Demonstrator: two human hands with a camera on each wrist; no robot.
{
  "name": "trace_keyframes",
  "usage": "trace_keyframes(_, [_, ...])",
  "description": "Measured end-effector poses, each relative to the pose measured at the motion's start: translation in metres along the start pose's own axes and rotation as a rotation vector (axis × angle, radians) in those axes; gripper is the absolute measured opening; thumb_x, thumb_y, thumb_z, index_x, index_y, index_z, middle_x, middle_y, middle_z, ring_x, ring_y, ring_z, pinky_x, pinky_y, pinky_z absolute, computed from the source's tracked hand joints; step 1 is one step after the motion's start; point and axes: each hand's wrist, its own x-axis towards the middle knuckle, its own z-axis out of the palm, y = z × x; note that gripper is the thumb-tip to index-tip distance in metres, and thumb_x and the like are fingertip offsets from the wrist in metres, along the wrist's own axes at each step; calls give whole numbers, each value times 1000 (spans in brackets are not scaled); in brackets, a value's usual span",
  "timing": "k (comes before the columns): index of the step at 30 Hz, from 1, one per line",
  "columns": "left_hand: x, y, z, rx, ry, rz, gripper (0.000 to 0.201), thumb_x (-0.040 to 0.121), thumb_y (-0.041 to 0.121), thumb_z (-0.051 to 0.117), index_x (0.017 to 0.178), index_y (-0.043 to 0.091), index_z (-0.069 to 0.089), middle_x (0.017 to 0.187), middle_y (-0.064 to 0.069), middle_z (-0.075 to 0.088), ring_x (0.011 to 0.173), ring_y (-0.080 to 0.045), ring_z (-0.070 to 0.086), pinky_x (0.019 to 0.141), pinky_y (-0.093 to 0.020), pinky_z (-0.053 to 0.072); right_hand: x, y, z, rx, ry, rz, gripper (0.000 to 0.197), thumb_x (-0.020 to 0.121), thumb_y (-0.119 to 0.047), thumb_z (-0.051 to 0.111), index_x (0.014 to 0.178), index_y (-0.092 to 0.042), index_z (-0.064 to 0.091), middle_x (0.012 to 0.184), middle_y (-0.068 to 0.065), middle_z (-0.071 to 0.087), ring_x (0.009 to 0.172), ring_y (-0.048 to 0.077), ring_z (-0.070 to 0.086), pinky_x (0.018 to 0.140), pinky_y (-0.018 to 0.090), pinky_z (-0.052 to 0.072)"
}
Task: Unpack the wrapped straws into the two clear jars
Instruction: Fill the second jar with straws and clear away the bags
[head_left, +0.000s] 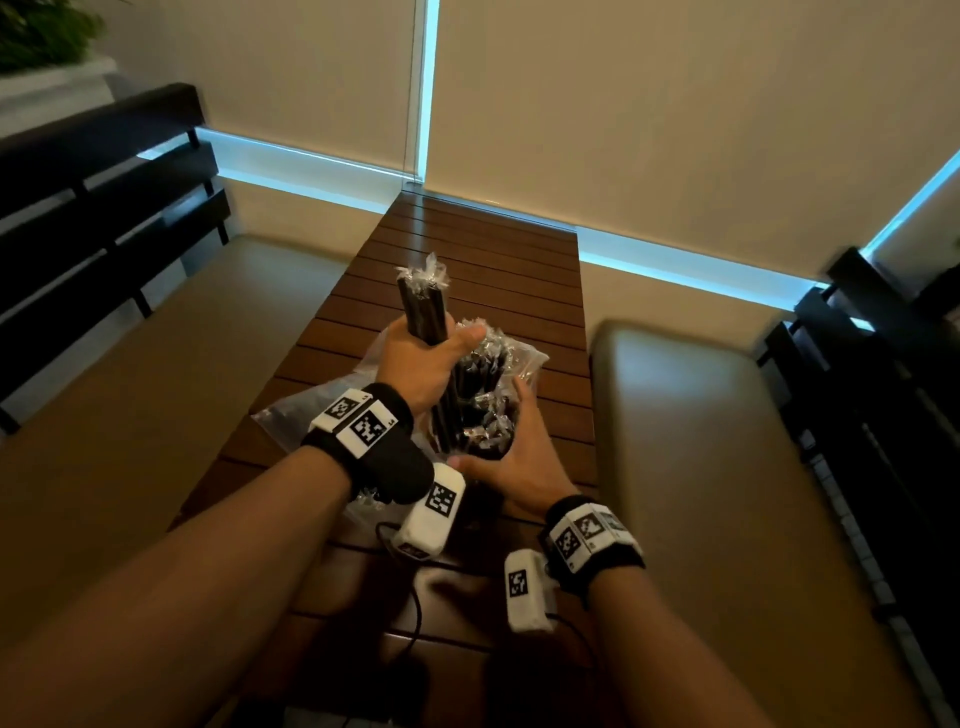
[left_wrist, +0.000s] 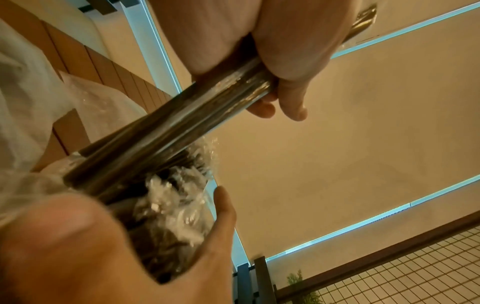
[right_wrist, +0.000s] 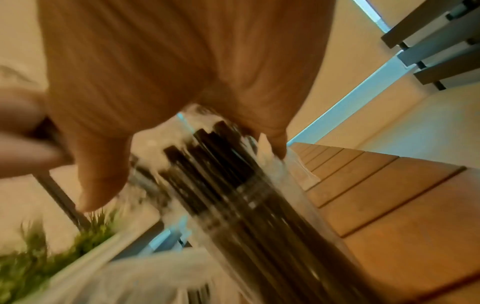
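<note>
My left hand (head_left: 423, 364) grips a bunch of black straws in clear wrappers (head_left: 422, 306), held upright with the lower ends down in a clear jar (head_left: 480, 421). The jar stands on the slatted wooden table (head_left: 493, 249) and holds several more wrapped straws. My right hand (head_left: 511, 462) curls round the jar's near side. The left wrist view shows my left hand (left_wrist: 275, 53) round the straw bunch (left_wrist: 168, 127) and the right hand (left_wrist: 98, 246) on the jar (left_wrist: 168, 236). Through the right wrist view, my right hand (right_wrist: 182, 72) sits at the jar (right_wrist: 249, 205) rim. Only one jar shows.
A crumpled clear plastic bag (head_left: 288, 415) lies on the table behind my left wrist. Padded bench seats (head_left: 701, 467) with black slatted backs (head_left: 93, 208) flank the table. Black cables (head_left: 415, 613) trail on the near tabletop. A plant (right_wrist: 31, 263) stands off to the left.
</note>
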Motion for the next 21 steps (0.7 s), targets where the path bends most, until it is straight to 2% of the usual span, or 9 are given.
trace_keyframes(4, [-2,-6,19,-48,8,-37,33,84,24,74,62,20,51,57,9,52,59,-9,55,72,-35,52,1,13,16,-43,45,11,128,50,-67,86,152,-39,13,156,-10,30,142,9,34,114,42,36])
trace_keyframes(7, [0,-8,30,-57,0,-48,36,84,26,74,57,24,50,52,11,53,57,-7,56,72,-36,53,3,14,18,-16,104,20,107,57,-65,82,145,-39,28,145,-9,45,130,8,48,107,39,45])
trace_keyframes(11, [2,-17,38,-30,11,-88,35,83,28,75,59,20,51,56,7,52,58,-11,56,68,-36,53,8,11,19,-48,201,30,83,60,-59,79,130,-37,42,127,-11,57,113,7,59,95,38,53])
trace_keyframes(13, [-1,-24,40,-8,-13,-119,33,82,29,76,61,19,52,56,7,53,56,-8,56,66,-30,50,10,12,22,-81,213,37,75,60,-53,80,123,-40,42,120,-14,59,107,7,61,90,41,56])
trace_keyframes(16, [-2,-31,40,16,-48,-160,29,81,26,77,63,20,56,57,8,56,58,-6,58,67,-29,49,13,15,25,-123,216,52,75,60,-50,82,121,-45,39,119,-15,59,107,9,63,88,43,56])
trace_keyframes(19, [-4,-38,41,4,-72,-210,26,80,25,77,61,23,60,61,9,64,69,-13,65,78,-39,56,16,15,25,-144,217,52,78,60,-49,81,123,-46,37,121,-15,58,109,9,62,91,43,55])
trace_keyframes(21, [-10,-44,43,11,-78,-254,14,80,25,77,72,23,66,77,1,71,82,-17,68,85,-42,55,15,14,24,-159,200,47,79,60,-48,79,125,-48,35,122,-16,56,112,10,61,94,45,53])
